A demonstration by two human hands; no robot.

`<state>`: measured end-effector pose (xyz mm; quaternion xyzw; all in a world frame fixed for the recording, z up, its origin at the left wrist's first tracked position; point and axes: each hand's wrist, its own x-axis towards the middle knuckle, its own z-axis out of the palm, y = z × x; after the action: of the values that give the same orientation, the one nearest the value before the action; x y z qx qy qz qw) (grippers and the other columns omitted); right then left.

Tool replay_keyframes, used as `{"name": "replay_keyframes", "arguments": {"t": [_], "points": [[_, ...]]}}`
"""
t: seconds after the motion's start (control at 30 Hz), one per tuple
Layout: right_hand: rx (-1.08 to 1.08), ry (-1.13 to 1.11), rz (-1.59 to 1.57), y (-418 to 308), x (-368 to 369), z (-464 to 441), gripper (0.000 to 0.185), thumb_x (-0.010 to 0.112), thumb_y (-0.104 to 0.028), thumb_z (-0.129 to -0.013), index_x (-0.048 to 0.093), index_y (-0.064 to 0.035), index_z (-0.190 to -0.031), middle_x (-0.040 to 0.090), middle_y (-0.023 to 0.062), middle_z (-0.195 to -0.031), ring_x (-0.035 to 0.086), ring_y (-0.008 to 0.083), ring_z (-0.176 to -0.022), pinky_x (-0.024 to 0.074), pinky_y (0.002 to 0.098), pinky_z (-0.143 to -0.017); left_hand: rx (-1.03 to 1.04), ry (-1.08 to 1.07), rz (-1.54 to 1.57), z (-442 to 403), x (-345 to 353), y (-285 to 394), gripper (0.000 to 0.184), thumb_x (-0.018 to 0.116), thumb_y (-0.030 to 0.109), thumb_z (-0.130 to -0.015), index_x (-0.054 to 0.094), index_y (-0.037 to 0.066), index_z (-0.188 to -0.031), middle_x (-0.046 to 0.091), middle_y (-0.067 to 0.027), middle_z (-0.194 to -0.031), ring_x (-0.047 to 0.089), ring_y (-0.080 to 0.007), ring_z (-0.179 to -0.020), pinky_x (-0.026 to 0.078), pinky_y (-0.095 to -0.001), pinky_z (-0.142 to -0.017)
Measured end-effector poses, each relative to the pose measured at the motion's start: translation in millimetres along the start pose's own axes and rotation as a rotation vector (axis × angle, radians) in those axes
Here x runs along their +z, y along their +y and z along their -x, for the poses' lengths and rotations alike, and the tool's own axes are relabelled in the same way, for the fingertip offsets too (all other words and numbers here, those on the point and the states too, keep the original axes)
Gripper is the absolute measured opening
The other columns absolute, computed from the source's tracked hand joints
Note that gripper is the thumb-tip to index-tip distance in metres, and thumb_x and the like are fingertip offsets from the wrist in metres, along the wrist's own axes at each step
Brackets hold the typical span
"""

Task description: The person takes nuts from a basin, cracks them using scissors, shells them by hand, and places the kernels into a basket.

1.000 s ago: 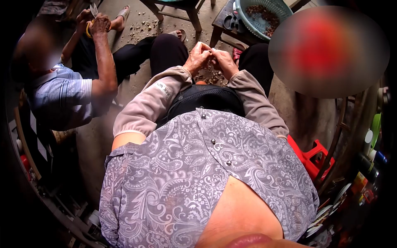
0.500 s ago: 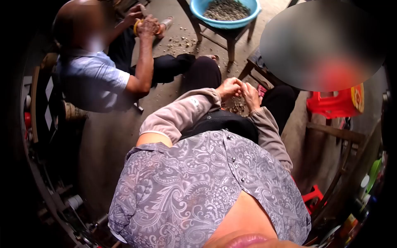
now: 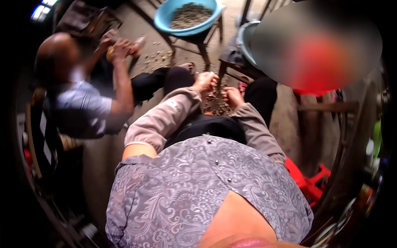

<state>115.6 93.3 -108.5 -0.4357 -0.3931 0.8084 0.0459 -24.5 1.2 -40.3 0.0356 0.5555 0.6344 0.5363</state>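
My left hand (image 3: pixel 205 84) is closed above the gap between my knees, fingertips pinched together. What it holds, if anything, is too small to make out. To its right and slightly lower is my right hand (image 3: pixel 233 97), fingers curled in and apart from the left; its contents are hidden. Grey-brown sleeve covers (image 3: pixel 159 118) reach over both forearms. Beneath the hands, small brownish bits (image 3: pixel 217 105) lie scattered. Beyond them, a light-blue basin (image 3: pixel 160 25) of small dark grey-brown pieces (image 3: pixel 190 16) rests on a wooden stool (image 3: pixel 202 51).
At the left a seated person (image 3: pixel 80 107) holds both hands together near more scattered bits (image 3: pixel 157 60). Another blue basin (image 3: pixel 245 43) at the right is partly covered by a blurred patch. Red plastic stools (image 3: pixel 310 182) and a wooden frame (image 3: pixel 326 107) stand to my right.
My hands were together and are now apart, the left one higher. The whole view has shifted, so the basin, the other person and my knees appear further left.
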Motion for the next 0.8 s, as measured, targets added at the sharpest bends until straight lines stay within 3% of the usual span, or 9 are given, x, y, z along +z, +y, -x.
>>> {"name": "replay_keyframes", "arguments": {"t": [0.13,0.2,0.27,0.33,0.4,0.5,0.63,0.73,0.8], "points": [[-0.09,-0.17,0.048,-11,5,14,0.025,0.043,-0.003,-0.086,0.051,-0.0016,-0.11,0.06,0.0062,-0.087,0.05,0.0067,-0.063,0.0416,0.0184,-0.053,0.155,-0.212,-0.115,-34,70,71,0.036,0.053,0.02,-0.09,0.047,-0.002,-0.118,0.057,-0.0164,-0.098,0.062,-0.019,-0.079,0.053,-0.0264,-0.06],[-0.158,-0.219,-0.019,-12,11,17,0.021,0.047,-0.003,-0.086,0.058,-0.0015,-0.103,0.06,0.0036,-0.083,0.052,0.0061,-0.063,0.0389,0.0178,-0.048,0.25,-0.571,-0.148,-37,101,105,0.057,0.055,0.028,-0.09,0.031,-0.001,-0.132,0.044,-0.0262,-0.122,0.062,-0.0274,-0.093,0.056,-0.031,-0.071],[-0.198,-0.252,0.012,-17,12,24,0.018,0.053,-0.006,-0.086,0.062,-0.0029,-0.101,0.062,0.0021,-0.08,0.054,0.0061,-0.064,0.0389,0.0182,-0.048,0.389,-0.405,-0.41,-18,131,130,0.068,0.055,0.035,-0.089,0.021,0.002,-0.138,0.033,-0.0269,-0.132,0.061,-0.0299,-0.096,0.056,-0.0322,-0.074],[-0.145,-0.211,0.066,-23,15,31,0.014,0.061,-0.014,-0.086,0.065,-0.006,-0.096,0.061,-0.0018,-0.074,0.051,0.0032,-0.059,0.0349,0.0168,-0.049,0.518,-0.3,-0.481,-16,127,134,0.055,0.054,0.028,-0.09,0.032,0.0,-0.132,0.046,-0.0211,-0.123,0.062,-0.0211,-0.088,0.055,-0.0283,-0.063],[-0.225,-0.169,0.294,-15,9,20,0.017,0.062,-0.018,-0.085,0.066,-0.0059,-0.096,0.061,-0.0012,-0.072,0.049,0.0044,-0.056,0.0354,0.0191,-0.048,0.377,-0.175,-0.511,-46,93,119,0.039,0.053,0.021,-0.09,0.046,-0.003,-0.119,0.059,-0.0161,-0.104,0.061,-0.0153,-0.076,0.052,-0.0241,-0.058],[-0.284,-0.064,0.428,-12,9,19,0.017,0.063,-0.012,-0.08,0.067,-0.0032,-0.093,0.067,0.0075,-0.08,0.062,0.013,-0.069,0.0485,0.0262,-0.062,0.182,-0.091,-0.567,-73,62,81,0.026,0.055,0.009,-0.087,0.053,-0.003,-0.109,0.063,-0.0129,-0.088,0.06,-0.0128,-0.066,0.049,-0.0217,-0.055],[-0.339,0.029,0.715,5,0,-1,0.018,0.064,-0.012,-0.072,0.069,-0.0051,-0.087,0.068,0.0137,-0.084,0.066,0.0191,-0.076,0.0504,0.031,-0.071,0.344,-0.028,-0.866,-130,56,41,0.034,0.062,0.009,-0.081,0.056,-0.003,-0.113,0.065,-0.0127,-0.091,0.063,-0.0166,-0.077,0.052,-0.0259,-0.064],[-0.268,-0.04,0.605,4,-2,7,0.018,0.066,-0.012,-0.071,0.069,-0.0049,-0.086,0.068,0.0126,-0.083,0.065,0.0187,-0.074,0.0502,0.0308,-0.069,0.672,0.129,-1.434,-165,69,27,0.044,0.069,0.024,-0.075,0.057,-0.004,-0.106,0.063,-0.0232,-0.091,0.063,-0.0309,-0.091,0.05,-0.0394,-0.079],[-0.304,-0.043,0.571,4,-7,2,0.02,0.068,-0.013,-0.068,0.067,-0.0024,-0.085,0.066,0.0097,-0.077,0.063,0.017,-0.068,0.0492,0.0299,-0.064,0.49,0.236,-1.488,-156,92,28,0.052,0.065,0.03,-0.076,0.047,-0.003,-0.112,0.056,-0.0256,-0.107,0.057,-0.0391,-0.1,0.048,-0.0437,-0.084]]}}
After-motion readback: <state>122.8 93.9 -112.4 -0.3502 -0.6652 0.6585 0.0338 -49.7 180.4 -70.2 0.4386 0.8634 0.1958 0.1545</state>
